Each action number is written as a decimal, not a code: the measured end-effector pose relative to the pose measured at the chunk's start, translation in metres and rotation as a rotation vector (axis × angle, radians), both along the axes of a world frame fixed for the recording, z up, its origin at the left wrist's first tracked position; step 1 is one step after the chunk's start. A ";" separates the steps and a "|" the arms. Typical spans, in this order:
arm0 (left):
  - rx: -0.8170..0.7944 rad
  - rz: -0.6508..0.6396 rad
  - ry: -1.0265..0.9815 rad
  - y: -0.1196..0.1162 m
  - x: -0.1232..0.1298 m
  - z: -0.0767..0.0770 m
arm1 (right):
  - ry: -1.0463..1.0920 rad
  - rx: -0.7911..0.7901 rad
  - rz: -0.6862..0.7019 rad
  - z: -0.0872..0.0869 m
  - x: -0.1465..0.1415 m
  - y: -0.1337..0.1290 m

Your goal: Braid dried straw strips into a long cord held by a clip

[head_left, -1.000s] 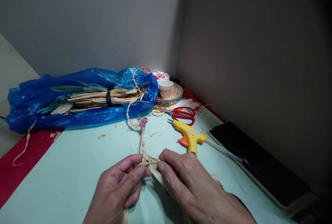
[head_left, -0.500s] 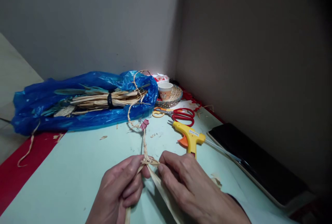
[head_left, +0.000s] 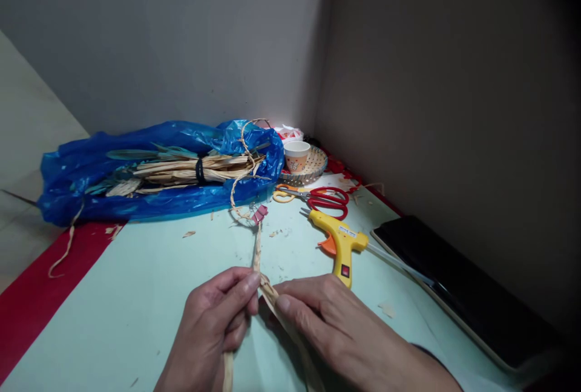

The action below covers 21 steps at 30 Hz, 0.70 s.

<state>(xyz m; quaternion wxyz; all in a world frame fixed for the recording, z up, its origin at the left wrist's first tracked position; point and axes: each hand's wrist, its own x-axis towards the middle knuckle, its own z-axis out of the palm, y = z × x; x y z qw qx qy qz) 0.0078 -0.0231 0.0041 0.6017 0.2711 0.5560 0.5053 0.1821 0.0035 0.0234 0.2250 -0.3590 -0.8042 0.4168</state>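
A pale plaited cord (head_left: 257, 250) of dried husk-like strips runs toward me from a pink binder clip (head_left: 259, 215). My left hand (head_left: 222, 313) pinches the cord's near end between thumb and forefinger, and a strip (head_left: 227, 371) hangs out below its curled fingers. My right hand (head_left: 327, 322) is closed on a flat pale strip (head_left: 269, 293) just right of that pinch; the strip trails down under the palm. Both hands are close together above the pale green tabletop (head_left: 149, 283). The right hand's lower fingers are partly hidden.
Behind lies a blue plastic bag (head_left: 167, 204) with a tied bundle of dried strips (head_left: 222, 169). To the right are red-handled scissors (head_left: 329, 201), a yellow glue gun (head_left: 342, 241) and a black flat object (head_left: 449, 283). A paper cup (head_left: 296, 159) stands in a woven tray (head_left: 320, 165).
The right hand has drawn its strip down and right, and the spread strips at the junction now lie closer together. The left pinch has shifted slightly onto the cord. The view has shifted a little.
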 end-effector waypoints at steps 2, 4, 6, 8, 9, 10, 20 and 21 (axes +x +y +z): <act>0.000 -0.016 -0.005 0.001 0.000 0.002 | -0.003 -0.096 0.022 -0.004 -0.004 0.003; 0.003 -0.007 -0.001 0.001 0.001 0.004 | 0.002 -0.154 0.009 -0.008 -0.007 0.006; 0.004 0.012 0.011 0.002 0.002 0.006 | 0.021 -0.169 -0.037 -0.010 -0.009 0.007; 0.002 0.019 0.025 0.002 0.003 0.008 | 0.047 -0.085 -0.099 -0.011 -0.008 0.007; -0.004 0.015 0.032 0.002 0.003 0.008 | 0.066 0.006 -0.124 -0.011 -0.008 0.007; -0.013 0.007 0.041 0.003 0.003 0.008 | 0.087 0.123 -0.139 -0.011 -0.007 0.006; -0.077 0.007 0.077 -0.001 0.007 0.000 | -0.099 1.269 -0.020 -0.018 -0.028 -0.014; -0.075 -0.010 0.059 -0.001 0.007 0.000 | -0.083 1.350 -0.058 -0.021 -0.034 -0.016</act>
